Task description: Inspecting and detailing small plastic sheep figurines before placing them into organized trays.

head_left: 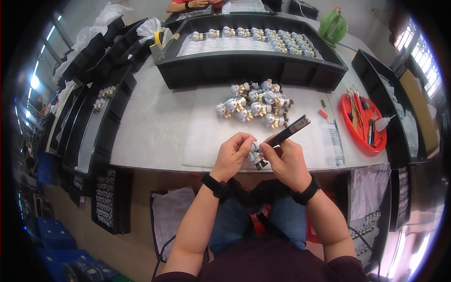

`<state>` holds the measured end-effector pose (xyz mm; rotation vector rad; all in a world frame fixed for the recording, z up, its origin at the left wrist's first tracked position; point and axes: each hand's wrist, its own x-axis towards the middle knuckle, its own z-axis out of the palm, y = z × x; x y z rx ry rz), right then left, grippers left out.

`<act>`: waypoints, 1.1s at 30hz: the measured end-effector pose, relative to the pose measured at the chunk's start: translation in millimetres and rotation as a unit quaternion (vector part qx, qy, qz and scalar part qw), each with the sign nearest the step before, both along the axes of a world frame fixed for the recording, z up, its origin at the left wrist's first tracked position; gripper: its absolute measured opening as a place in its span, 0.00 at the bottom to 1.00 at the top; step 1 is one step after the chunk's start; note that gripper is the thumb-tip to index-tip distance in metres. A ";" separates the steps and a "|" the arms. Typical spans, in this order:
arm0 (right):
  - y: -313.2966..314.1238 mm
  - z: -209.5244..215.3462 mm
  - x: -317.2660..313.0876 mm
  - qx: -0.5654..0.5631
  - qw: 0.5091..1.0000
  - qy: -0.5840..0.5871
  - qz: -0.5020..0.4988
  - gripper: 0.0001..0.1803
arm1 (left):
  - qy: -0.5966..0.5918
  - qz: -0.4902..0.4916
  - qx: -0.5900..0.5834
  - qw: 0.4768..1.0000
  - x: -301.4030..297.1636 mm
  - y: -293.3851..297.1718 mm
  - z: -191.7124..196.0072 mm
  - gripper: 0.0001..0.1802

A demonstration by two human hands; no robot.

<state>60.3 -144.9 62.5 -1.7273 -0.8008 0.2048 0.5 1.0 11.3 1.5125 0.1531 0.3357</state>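
Note:
My left hand (231,157) is closed on a small toy figurine (256,157) with pale blue-grey hair and dark feet. It is held at the table's near edge, feet pointing down. In my right hand (287,162) is a thick black marker pen (289,131), its far end slanting up to the right. My right fingertips meet the figurine's side; the pen's lower end is hidden by them. Just beyond my hands lies a loose pile of similar figurines (258,109) on a white foam sheet (202,136).
A large black tray (216,66) with rows of figurines stands across the back. At right are a red bowl (346,117) of brushes and pens, a small red block (323,114) and a green fan (333,27). More black trays flank both sides. Another person's hands (199,3) show at the top.

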 end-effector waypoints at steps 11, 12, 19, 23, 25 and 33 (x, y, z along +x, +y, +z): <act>2.2 4.7 1.4 -0.026 0.999 -0.016 0.011 0.10 | 0.009 0.011 0.006 1.000 -0.6 -1.6 4.6 0.14; 2.3 4.8 1.5 -0.026 0.999 -0.016 0.011 0.10 | 0.002 0.012 0.007 1.000 -0.4 -1.9 4.2 0.13; 3.2 6.4 1.8 -0.023 1.000 -0.008 0.014 0.11 | -0.005 0.003 0.002 1.000 -0.5 -1.1 1.5 0.12; 4.2 5.9 3.2 -0.036 0.999 -0.013 0.012 0.11 | -0.005 0.003 0.002 1.000 -0.3 0.3 -1.0 0.12; 5.5 4.6 3.0 -0.027 0.999 -0.016 0.010 0.11 | 0.002 0.006 0.005 1.000 -0.1 0.9 -2.2 0.13; 6.9 1.0 0.3 0.007 1.000 -0.015 -0.011 0.11 | -0.019 0.020 -0.002 1.000 1.8 0.0 -5.1 0.13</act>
